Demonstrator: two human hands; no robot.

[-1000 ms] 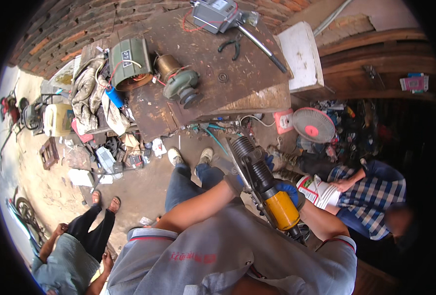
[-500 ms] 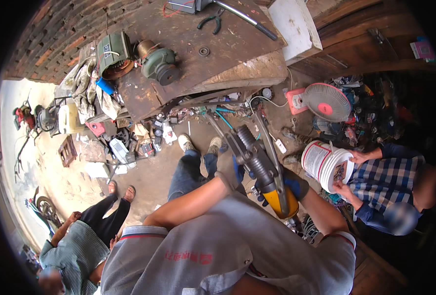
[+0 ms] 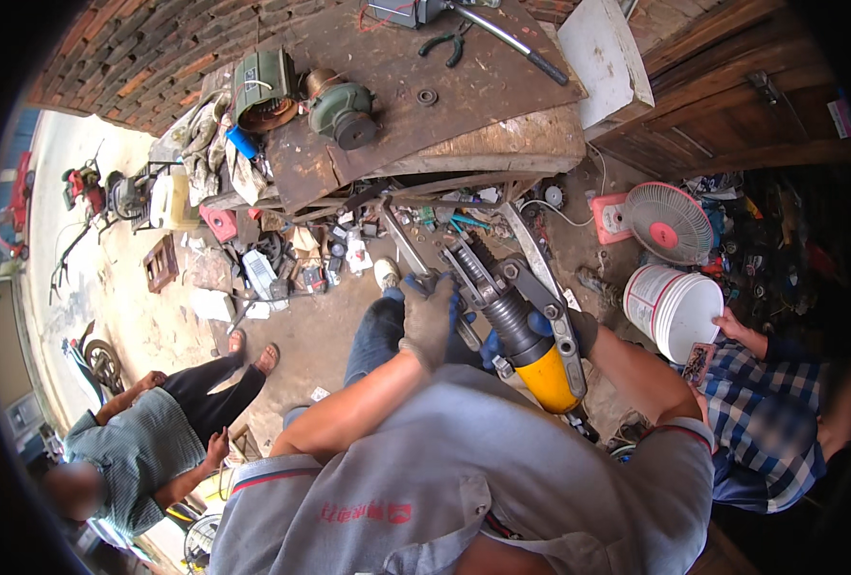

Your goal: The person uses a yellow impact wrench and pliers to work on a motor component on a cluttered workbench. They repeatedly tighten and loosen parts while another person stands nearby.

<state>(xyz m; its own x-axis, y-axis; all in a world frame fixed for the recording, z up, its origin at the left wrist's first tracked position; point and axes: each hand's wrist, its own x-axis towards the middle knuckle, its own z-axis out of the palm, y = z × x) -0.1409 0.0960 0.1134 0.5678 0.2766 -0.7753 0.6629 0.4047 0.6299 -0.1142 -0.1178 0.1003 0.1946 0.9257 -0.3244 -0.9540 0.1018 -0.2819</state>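
A hydraulic gear puller (image 3: 548,376) with a yellow cylinder, a black threaded body and long steel jaws is held slantwise in front of my body. My left hand (image 3: 431,318), in a grey and blue glove, is closed around the jaw on the left. My right hand (image 3: 581,332), gloved too, wraps the puller's right side near the yellow cylinder. Part of that hand is hidden behind the steel arm. The jaws point away from me, toward the workbench (image 3: 387,125), spread apart with nothing between their tips.
On the bench lie a green motor housing (image 3: 262,88), a green motor part (image 3: 337,107), pliers (image 3: 452,46) and a ring (image 3: 427,97). A pink fan (image 3: 670,222) stands right, near a person holding a white bucket (image 3: 673,302). Another person (image 3: 142,460) is at left. Scrap litters the floor.
My left hand has come into fuller view on the left jaw. The jaws stand wider apart. At right, the bucket has tilted, and one of that person's hands has moved down from it.
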